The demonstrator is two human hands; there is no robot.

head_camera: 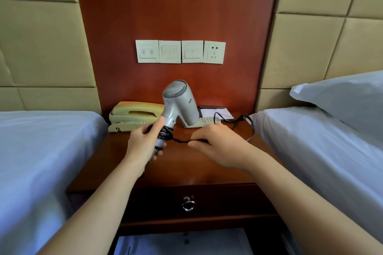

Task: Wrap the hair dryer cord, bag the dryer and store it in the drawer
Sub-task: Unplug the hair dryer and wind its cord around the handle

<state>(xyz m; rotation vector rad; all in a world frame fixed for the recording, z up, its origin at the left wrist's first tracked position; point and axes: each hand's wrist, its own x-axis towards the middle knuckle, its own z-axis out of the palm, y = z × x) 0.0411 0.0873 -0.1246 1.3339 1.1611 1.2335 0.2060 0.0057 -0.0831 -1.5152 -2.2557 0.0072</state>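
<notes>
Closed drawer [207, 201] sits nearest, under the surface [186, 163] front edge. Left hand [143, 145], fingers curled, grips the hair dryer [179, 105] handle over mid-surface; right hand [215, 147] pinches the cord [182, 141], a few turns wound (the rest trails toward the right edge). Bagging and storing look undone; no bag shows

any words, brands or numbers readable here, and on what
No text can be read.
On the leftmost switch plate: two round symbols with tiny captions, too small to read.
On the hair dryer: small marks on the body, blurred.
</notes>
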